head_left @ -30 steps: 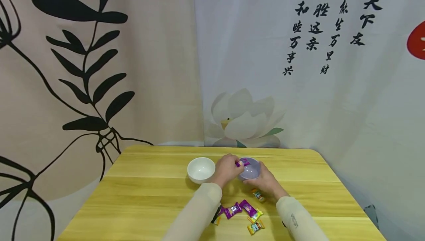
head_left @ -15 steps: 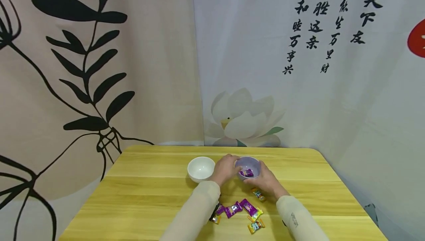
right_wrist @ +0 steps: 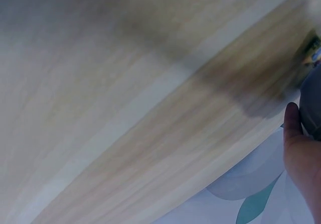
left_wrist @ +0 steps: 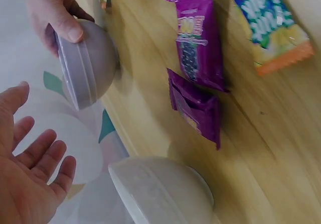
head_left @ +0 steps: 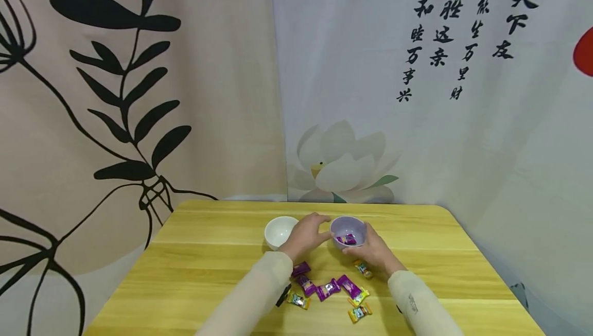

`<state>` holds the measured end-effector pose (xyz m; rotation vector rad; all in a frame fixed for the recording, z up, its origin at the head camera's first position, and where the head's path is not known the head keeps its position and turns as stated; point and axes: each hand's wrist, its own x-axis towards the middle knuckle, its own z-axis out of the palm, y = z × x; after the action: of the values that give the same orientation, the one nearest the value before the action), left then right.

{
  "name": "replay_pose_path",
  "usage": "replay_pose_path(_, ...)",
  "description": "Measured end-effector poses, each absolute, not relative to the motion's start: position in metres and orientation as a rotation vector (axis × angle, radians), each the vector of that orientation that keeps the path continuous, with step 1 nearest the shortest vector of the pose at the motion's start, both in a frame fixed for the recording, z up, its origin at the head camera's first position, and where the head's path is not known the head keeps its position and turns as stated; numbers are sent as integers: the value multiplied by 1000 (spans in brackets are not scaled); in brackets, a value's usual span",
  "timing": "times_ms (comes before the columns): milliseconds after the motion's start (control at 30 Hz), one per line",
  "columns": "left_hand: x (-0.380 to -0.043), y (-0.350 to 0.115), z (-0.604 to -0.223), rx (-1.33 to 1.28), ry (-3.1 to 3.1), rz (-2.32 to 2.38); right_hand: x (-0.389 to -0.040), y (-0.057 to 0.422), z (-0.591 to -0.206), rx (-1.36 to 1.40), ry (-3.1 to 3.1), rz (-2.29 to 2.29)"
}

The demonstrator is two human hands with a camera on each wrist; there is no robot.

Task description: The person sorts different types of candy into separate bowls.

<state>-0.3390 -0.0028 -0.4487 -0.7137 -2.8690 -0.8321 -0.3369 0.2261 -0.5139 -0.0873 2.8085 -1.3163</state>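
My right hand [head_left: 374, 249] grips a light purple bowl [head_left: 354, 223] by its right side, and in the left wrist view the thumb [left_wrist: 67, 25] presses on the bowl's outer wall. One purple-wrapped candy [head_left: 346, 239] lies inside the bowl. My left hand [head_left: 306, 235] is just left of the bowl, its fingers spread and nothing between them. In the left wrist view the left palm [left_wrist: 25, 194] is apart from the bowl. Behind the left hand stands a white bowl [head_left: 278, 230], partly covered by it.
Several purple-wrapped candies [head_left: 328, 289] lie on the wooden table [head_left: 199, 269] between the forearms. Yellow-wrapped candies [head_left: 359, 313] lie among them, one [head_left: 363, 268] near the right wrist. A printed curtain [head_left: 231, 94] hangs behind the table.
A purple candy that was pinched in my left hand now lies in the purple bowl. The left hand has let go and moved slightly left. The right hand still holds the bowl.
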Motion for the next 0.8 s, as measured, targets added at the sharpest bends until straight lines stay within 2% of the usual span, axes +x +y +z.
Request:
replay_pose_path(367,-315,-27,-453,-775,-2823,-882,-336,227,-514,-44,2784,-1322)
replay_pose_path(800,-276,-73,-490,-726,-2780,-920,-338,226,-516,-44,2790,-1315)
